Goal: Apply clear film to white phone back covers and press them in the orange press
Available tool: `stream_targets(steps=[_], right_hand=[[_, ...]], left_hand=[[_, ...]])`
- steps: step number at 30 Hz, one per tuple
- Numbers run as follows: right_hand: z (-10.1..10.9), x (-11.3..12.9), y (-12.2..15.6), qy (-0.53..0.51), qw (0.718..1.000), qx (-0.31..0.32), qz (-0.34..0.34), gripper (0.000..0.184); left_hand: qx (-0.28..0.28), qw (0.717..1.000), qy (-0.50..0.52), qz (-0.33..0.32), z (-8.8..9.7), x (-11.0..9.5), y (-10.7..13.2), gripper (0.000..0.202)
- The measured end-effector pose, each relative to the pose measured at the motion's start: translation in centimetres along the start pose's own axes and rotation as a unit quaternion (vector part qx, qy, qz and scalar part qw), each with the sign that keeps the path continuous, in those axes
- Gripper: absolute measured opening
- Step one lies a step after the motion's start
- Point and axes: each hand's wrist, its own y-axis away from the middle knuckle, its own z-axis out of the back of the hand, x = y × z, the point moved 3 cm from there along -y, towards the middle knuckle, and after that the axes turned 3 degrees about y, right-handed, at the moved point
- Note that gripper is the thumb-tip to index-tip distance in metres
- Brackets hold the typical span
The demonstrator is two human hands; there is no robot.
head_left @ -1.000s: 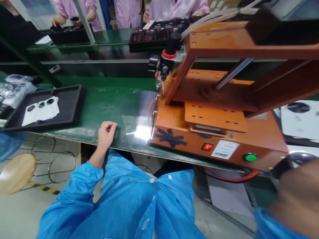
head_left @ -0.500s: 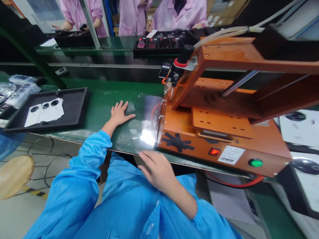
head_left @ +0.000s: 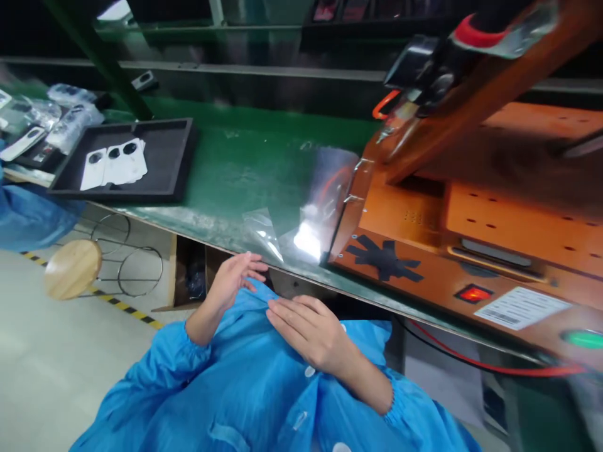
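Observation:
My left hand (head_left: 233,279) hovers just below the front edge of the green bench (head_left: 245,169), fingers loosely spread, with nothing in it. Flat on my blue coat (head_left: 254,389) lies my right hand (head_left: 308,329), its fingers stretched out and empty. Clear plastic film (head_left: 301,213) rests on the bench just above both hands, against the left side of an orange press machine (head_left: 471,232).
A black tray (head_left: 164,157) with white camera-hole parts (head_left: 113,163) sits on the bench at left, bagged parts (head_left: 66,113) beyond it. The machine carries a red lit switch (head_left: 473,293) and a green button (head_left: 584,339). A wooden stool (head_left: 70,269) stands on the floor at left.
My left hand has come off the bench and dropped below its edge. My right hand has moved onto my coat. The view has tilted down and closer to the machine.

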Motion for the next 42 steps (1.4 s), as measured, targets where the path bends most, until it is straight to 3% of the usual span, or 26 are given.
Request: stream_targets(steps=[2, 6, 10, 12, 13, 15, 18, 21, 27, 30, 35, 37, 42], right_hand=[[0.1, 0.5, 0.4, -0.040, 0.999, 0.017, 0.007, 0.027], [-0.5, 1.0, 1.3, -0.106, 0.994, 0.037, 0.004, 0.027], [-0.2, 0.2, 1.1, -0.179, 0.979, 0.087, -0.048, 0.026], [0.3, -0.7, 0.2, -0.218, 0.965, 0.124, -0.078, 0.038], [0.6, -1.4, -0.5, -0.221, 0.963, 0.113, -0.101, 0.041], [1.2, -2.9, -2.2, -0.176, 0.971, 0.028, -0.160, 0.026], [0.8, -4.3, -4.4, -0.018, 0.974, -0.081, -0.212, 0.018], [-0.8, -4.4, -5.6, 0.080, 0.974, -0.083, -0.194, 0.018], [-1.7, -3.7, -5.4, 0.053, 0.979, -0.091, -0.175, 0.013], [-1.4, -3.9, -5.4, 0.016, 0.981, -0.077, -0.178, 0.013], [-1.0, -4.3, -5.6, -0.011, 0.981, -0.066, -0.182, 0.013], [-1.2, -4.1, -5.6, -0.005, 0.983, -0.069, -0.172, 0.012], [-2.0, -3.6, -5.3, -0.047, 0.979, -0.072, -0.185, 0.016]], left_hand=[[-0.046, 0.998, 0.043, -0.018, 0.1, -0.3, -0.9, 0.065], [-0.081, 0.993, 0.067, -0.053, 0.3, -1.0, -2.0, 0.057], [-0.106, 0.989, 0.041, -0.089, 0.1, -1.6, -2.1, 0.050], [-0.100, 0.988, 0.012, -0.115, -0.3, -1.9, -1.7, 0.052], [-0.091, 0.987, -0.008, -0.129, -0.6, -2.0, -1.3, 0.054], [-0.065, 0.984, -0.052, -0.157, -1.4, -2.2, -0.5, 0.055], [-0.049, 0.971, -0.111, -0.205, -2.2, -2.1, 0.8, 0.047], [-0.052, 0.940, -0.195, -0.277, -2.5, -2.4, 1.9, 0.034], [-0.008, 0.841, -0.316, -0.440, -2.6, -4.1, 3.2, 0.021], [-0.003, 0.837, -0.333, -0.435, -2.2, -4.1, 3.3, 0.019], [0.021, 0.899, -0.260, -0.351, -1.3, -3.6, 3.1, 0.020], [0.028, 0.891, -0.275, -0.361, -1.4, -3.8, 3.3, 0.019], [0.034, 0.829, -0.357, -0.430, -1.9, -3.8, 4.7, 0.020]])
